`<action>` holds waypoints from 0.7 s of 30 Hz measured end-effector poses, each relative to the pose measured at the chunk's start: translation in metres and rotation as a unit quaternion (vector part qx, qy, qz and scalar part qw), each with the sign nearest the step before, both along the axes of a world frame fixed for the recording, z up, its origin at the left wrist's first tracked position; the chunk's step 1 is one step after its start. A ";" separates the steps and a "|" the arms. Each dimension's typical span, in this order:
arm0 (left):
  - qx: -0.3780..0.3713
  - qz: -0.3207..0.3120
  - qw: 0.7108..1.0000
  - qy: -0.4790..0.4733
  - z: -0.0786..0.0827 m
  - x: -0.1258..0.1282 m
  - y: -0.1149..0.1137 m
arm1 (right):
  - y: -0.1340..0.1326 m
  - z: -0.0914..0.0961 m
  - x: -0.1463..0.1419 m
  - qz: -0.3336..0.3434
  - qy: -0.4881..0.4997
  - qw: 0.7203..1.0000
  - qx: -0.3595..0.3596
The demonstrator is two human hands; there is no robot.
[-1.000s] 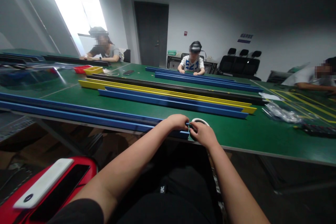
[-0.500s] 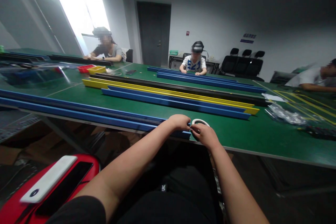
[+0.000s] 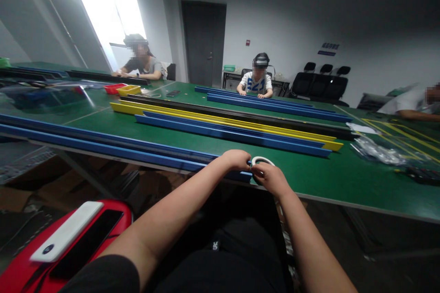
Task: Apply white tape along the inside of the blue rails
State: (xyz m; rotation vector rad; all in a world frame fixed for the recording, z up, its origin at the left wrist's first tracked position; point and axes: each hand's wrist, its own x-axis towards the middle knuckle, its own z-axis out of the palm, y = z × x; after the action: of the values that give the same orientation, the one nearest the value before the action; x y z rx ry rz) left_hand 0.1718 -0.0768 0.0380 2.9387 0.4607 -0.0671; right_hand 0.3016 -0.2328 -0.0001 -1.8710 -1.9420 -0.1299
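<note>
At the near edge of the green table, my left hand (image 3: 237,160) is closed over the right end of a long blue channel strip (image 3: 103,145). Its fingertips are pinched together, and what they hold is too small to make out. My right hand (image 3: 270,178) meets it fingertip to fingertip, also closed in a pinch, just off the strip's end. A white ring, like a roll of tape (image 3: 264,159), shows right behind the right hand's fingers; whether they touch it I cannot tell.
Beyond lie a blue strip (image 3: 233,136), a yellow strip (image 3: 192,118) and a black strip (image 3: 295,123). Clear plastic bags (image 3: 381,150) are at right, red (image 3: 113,88) and yellow trays (image 3: 129,90) at left. A power bank and phone lie on a red seat (image 3: 20,274). Other people sit around the table.
The view has shifted slightly, so things sit a little further right. Both hands stay pinched together at the strip's end, with hardly any movement.
</note>
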 end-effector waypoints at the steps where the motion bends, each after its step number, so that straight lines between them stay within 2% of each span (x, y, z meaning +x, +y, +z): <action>1: 0.004 0.001 1.000 0.000 0.000 0.000 -0.001 | 0.000 -0.001 0.001 -0.003 0.011 1.000 0.002; 8: 0.013 0.000 1.000 0.000 0.001 0.001 -0.002 | 0.003 -0.009 0.011 -0.118 0.143 0.978 0.091; 12: 0.021 -0.001 1.000 0.003 0.002 0.001 -0.002 | 0.007 -0.009 0.015 -0.191 0.162 0.964 0.087; 18: 0.022 0.003 1.000 0.004 0.002 0.002 -0.003 | 0.008 -0.012 0.018 -0.220 0.139 0.963 0.068; 21: 0.012 0.005 1.000 0.004 0.003 0.002 -0.003 | 0.010 -0.014 0.020 -0.201 0.143 0.966 0.084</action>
State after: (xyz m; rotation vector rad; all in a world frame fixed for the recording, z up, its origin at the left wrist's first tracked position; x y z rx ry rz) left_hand 0.1738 -0.0800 0.0406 2.9609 0.4810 -0.0736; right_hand 0.3214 -0.2232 -0.0139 -2.0166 -1.3065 -0.1318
